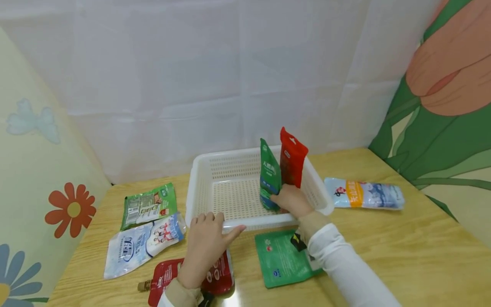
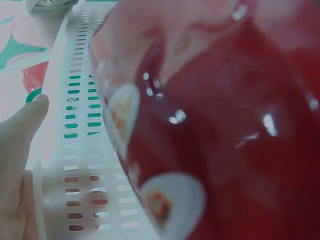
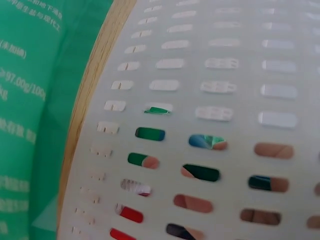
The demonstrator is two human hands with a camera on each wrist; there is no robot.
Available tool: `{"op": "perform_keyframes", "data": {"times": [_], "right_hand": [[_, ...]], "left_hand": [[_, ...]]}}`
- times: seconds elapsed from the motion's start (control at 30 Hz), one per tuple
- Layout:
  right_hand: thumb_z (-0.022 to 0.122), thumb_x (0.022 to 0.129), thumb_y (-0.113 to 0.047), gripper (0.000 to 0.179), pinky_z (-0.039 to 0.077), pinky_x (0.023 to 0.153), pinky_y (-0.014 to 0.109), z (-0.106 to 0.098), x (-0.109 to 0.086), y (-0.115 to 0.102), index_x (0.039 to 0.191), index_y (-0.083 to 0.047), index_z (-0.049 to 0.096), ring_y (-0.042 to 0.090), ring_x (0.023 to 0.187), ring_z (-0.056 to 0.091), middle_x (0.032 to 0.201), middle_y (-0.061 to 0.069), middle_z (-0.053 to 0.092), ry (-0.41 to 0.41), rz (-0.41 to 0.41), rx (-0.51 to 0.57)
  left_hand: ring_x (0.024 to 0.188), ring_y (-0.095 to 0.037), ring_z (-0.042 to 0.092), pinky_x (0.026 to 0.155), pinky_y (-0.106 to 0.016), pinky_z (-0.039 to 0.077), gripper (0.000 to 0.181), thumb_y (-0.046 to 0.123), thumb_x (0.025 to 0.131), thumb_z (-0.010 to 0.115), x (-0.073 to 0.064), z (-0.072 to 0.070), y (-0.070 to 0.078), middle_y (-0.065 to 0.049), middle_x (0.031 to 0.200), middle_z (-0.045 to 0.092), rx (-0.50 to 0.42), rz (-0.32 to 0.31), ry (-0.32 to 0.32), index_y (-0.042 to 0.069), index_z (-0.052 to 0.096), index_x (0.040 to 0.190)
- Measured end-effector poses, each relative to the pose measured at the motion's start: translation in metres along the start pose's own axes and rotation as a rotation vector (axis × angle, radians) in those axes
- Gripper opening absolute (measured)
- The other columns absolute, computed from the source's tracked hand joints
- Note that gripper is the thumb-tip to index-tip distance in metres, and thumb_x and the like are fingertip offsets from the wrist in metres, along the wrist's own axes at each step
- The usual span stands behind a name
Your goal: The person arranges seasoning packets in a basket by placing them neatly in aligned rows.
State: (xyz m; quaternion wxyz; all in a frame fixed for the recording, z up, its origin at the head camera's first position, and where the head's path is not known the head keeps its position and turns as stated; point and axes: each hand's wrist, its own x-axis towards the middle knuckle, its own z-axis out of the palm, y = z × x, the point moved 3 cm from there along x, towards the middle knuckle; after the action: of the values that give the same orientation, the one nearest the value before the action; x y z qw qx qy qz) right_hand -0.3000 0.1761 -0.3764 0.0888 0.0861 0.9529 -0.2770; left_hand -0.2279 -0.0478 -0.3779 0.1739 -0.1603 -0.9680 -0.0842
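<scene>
My right hand reaches over the front rim of the white plastic basket. Inside, its fingers grip the lower edge of a green and blue salt bag, which stands upright. Just right of that bag a red packet with a hang hole stands upright, its lower end hidden behind the hand. My left hand holds the basket's front rim near its left corner, fingers hooked over, thumb stretched along the rim. Below the left hand lies a red Heinz spout pouch, partly covered by the forearm.
Left of the basket lie a green packet and a white and blue bag. In front, a green salt bag lies flat, partly under the right wrist. A light blue and orange salt bag lies to the right. White cloth hangs behind.
</scene>
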Motion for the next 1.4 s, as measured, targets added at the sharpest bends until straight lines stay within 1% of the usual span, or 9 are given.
{"op": "perform_keyframes", "data": {"times": [0.23,0.47,0.67,0.83,0.93,1.13,1.2,1.3,1.4], "right_hand": [[0.056,0.089,-0.024,0.031,0.044,0.053,0.023,-0.0043,-0.0006,-0.0018,0.098,0.005,0.058,0.019,0.059,0.061,0.072,0.009,0.062,0.023,-0.019,-0.009],[0.055,0.089,-0.022,0.029,0.042,0.051,0.023,-0.0053,0.0003,-0.0033,0.095,0.005,0.058,0.017,0.054,0.059,0.065,0.007,0.060,0.039,-0.032,-0.005],[0.053,0.089,-0.020,0.024,0.040,0.050,0.022,-0.0067,-0.0014,-0.0035,0.086,0.002,0.060,0.014,0.049,0.056,0.059,0.007,0.061,0.052,-0.033,-0.018],[0.053,0.089,-0.019,0.023,0.040,0.049,0.022,-0.0063,-0.0049,-0.0022,0.080,0.000,0.061,0.013,0.047,0.054,0.057,0.009,0.062,0.063,-0.028,-0.034],[0.053,0.089,-0.019,0.023,0.040,0.049,0.022,-0.0061,-0.0050,-0.0018,0.081,0.002,0.062,0.013,0.047,0.055,0.058,0.008,0.062,0.073,-0.028,-0.032],[0.053,0.090,-0.021,0.026,0.042,0.050,0.022,-0.0040,-0.0036,0.0004,0.091,0.004,0.060,0.015,0.052,0.057,0.064,0.008,0.060,0.031,0.018,-0.024],[0.052,0.090,-0.021,0.026,0.042,0.050,0.022,-0.0033,-0.0035,0.0009,0.091,0.004,0.060,0.016,0.054,0.057,0.065,0.009,0.061,0.027,0.027,-0.024],[0.052,0.089,-0.020,0.025,0.042,0.049,0.023,-0.0034,-0.0037,0.0009,0.090,0.004,0.061,0.016,0.053,0.057,0.065,0.009,0.061,0.049,0.018,-0.023],[0.052,0.088,-0.019,0.025,0.041,0.048,0.023,-0.0041,-0.0042,0.0004,0.088,0.004,0.061,0.016,0.051,0.057,0.063,0.008,0.061,0.072,0.004,-0.024]], "left_hand": [[0.067,-0.021,0.050,0.062,-0.030,0.037,0.055,0.066,0.080,0.058,0.0004,-0.0003,-0.0012,-0.003,0.069,0.055,0.010,0.016,0.033,0.011,0.060,0.078],[0.064,-0.018,0.045,0.061,-0.028,0.035,0.066,0.075,0.083,0.043,0.0013,-0.0007,-0.0033,-0.001,0.067,0.051,0.004,0.021,0.019,0.012,0.059,0.077],[0.064,-0.018,0.044,0.061,-0.029,0.035,0.060,0.071,0.082,0.051,0.0012,-0.0014,-0.0024,-0.002,0.067,0.051,0.007,0.020,0.023,0.011,0.058,0.077],[0.065,-0.018,0.045,0.062,-0.029,0.035,0.060,0.071,0.082,0.051,-0.0005,-0.0013,-0.0014,-0.001,0.067,0.050,-0.006,0.009,-0.010,0.012,0.059,0.078],[0.065,-0.018,0.044,0.062,-0.029,0.035,0.058,0.070,0.082,0.053,-0.0003,-0.0007,-0.0011,-0.001,0.067,0.049,-0.008,0.007,-0.014,0.012,0.059,0.078],[0.063,-0.016,0.041,0.061,-0.028,0.033,0.063,0.074,0.083,0.046,-0.0012,0.0009,-0.0016,0.000,0.065,0.048,-0.005,0.012,-0.007,0.013,0.057,0.076],[0.063,-0.016,0.041,0.061,-0.028,0.033,0.060,0.072,0.082,0.050,-0.0013,0.0009,-0.0014,0.000,0.065,0.047,-0.006,0.011,-0.007,0.013,0.057,0.076],[0.063,-0.017,0.041,0.061,-0.028,0.033,0.056,0.067,0.081,0.056,-0.0010,0.0008,-0.0011,-0.001,0.066,0.048,-0.011,0.005,-0.013,0.012,0.058,0.077],[0.064,-0.017,0.042,0.062,-0.029,0.034,0.059,0.069,0.082,0.053,-0.0002,0.0009,-0.0014,-0.001,0.067,0.049,-0.011,0.000,-0.026,0.011,0.059,0.079]]}}
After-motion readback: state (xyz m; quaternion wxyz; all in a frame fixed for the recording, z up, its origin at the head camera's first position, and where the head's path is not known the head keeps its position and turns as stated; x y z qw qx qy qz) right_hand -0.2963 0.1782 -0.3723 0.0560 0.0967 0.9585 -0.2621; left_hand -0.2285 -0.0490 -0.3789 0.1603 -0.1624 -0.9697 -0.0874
